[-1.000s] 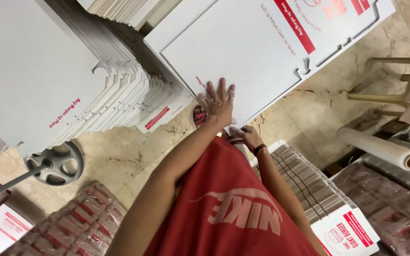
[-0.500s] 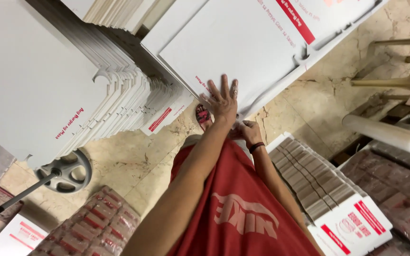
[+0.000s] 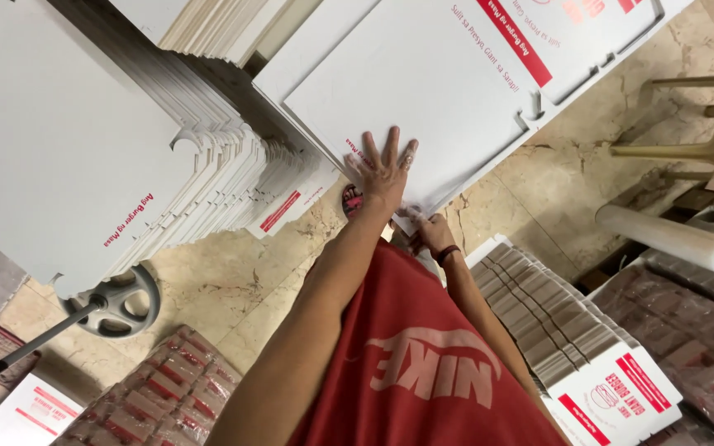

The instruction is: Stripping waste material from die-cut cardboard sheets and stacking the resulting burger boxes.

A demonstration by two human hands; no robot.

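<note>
While the left hand (image 3: 386, 169) lies flat, fingers spread, on a white flat cardboard box sheet (image 3: 431, 91) atop a floor stack, the right hand (image 3: 433, 234) pinches the sheet's near corner. Another sheet stack (image 3: 84, 157) stands left; folded boxes (image 3: 572, 339) lie right.

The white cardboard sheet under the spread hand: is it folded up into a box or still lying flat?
Flat. The cardboard sheet lies unfolded, its cut notches showing, with the left hand spread on it.
</note>
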